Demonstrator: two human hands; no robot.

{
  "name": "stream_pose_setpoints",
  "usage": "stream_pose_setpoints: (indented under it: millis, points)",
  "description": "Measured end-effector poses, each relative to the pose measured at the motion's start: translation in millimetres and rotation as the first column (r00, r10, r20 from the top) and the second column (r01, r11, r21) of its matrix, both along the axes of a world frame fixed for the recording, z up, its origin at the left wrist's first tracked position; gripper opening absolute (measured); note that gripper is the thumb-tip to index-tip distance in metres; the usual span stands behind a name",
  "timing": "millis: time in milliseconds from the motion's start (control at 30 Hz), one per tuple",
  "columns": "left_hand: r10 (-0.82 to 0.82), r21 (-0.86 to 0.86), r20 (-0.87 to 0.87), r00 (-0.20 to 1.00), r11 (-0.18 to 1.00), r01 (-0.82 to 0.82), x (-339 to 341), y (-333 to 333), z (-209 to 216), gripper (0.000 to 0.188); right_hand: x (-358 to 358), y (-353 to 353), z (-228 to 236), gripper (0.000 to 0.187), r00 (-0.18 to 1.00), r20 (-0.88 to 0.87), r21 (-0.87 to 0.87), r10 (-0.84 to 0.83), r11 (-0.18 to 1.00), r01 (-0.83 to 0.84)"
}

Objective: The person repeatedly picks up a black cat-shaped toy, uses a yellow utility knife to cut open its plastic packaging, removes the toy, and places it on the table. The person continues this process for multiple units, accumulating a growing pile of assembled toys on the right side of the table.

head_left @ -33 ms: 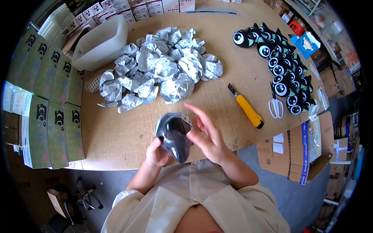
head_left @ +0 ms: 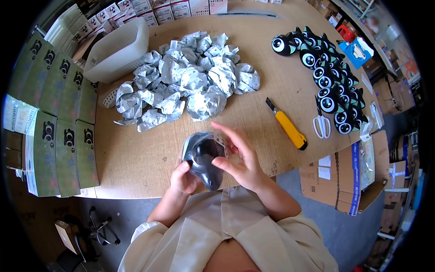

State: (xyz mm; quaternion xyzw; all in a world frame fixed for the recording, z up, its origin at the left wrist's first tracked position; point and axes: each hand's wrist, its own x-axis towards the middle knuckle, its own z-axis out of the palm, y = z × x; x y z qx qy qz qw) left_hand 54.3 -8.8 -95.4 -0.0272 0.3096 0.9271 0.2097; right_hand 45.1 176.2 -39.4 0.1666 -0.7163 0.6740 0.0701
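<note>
Our tabletop [head_left: 131, 158] bears silver wads [head_left: 206, 103]; mid-frame, our left grip [head_left: 184, 179] clasps a dark object [head_left: 201, 153], our right grip [head_left: 247, 170] spread at its edge.

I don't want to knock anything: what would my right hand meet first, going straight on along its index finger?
Probably the silver bundle at the pile's near edge, up and slightly left of the right hand. Depth is unclear, so it might pass above.
</note>
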Motion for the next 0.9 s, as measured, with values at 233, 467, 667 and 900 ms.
stream_pose_setpoints:
  millis: [233,467,667,900]
  points:
    - [-0.018,0.004,-0.011,1.000,1.000,0.018,0.8,0.7,-2.5,0.086,-1.8,-4.9,-6.4,0.055,0.995,-0.098,0.088,-0.013,0.996,0.022]
    - [0.143,-0.188,-0.348,0.926,0.957,-0.219,-9.4,9.5,17.5,0.102,-3.1,8.9,1.1,0.057,0.972,-0.230,0.252,0.055,0.968,0.005]
    - [0.072,-0.448,-0.583,0.810,0.803,-0.394,-10.5,3.0,13.6,0.108,1.0,12.5,6.2,0.057,0.953,-0.300,0.500,0.046,0.858,0.116]
    - [0.053,-0.411,-0.536,0.843,0.855,-0.315,0.1,5.9,15.6,0.107,-1.5,25.0,-3.7,0.038,0.961,-0.272,0.370,0.056,0.928,0.050]
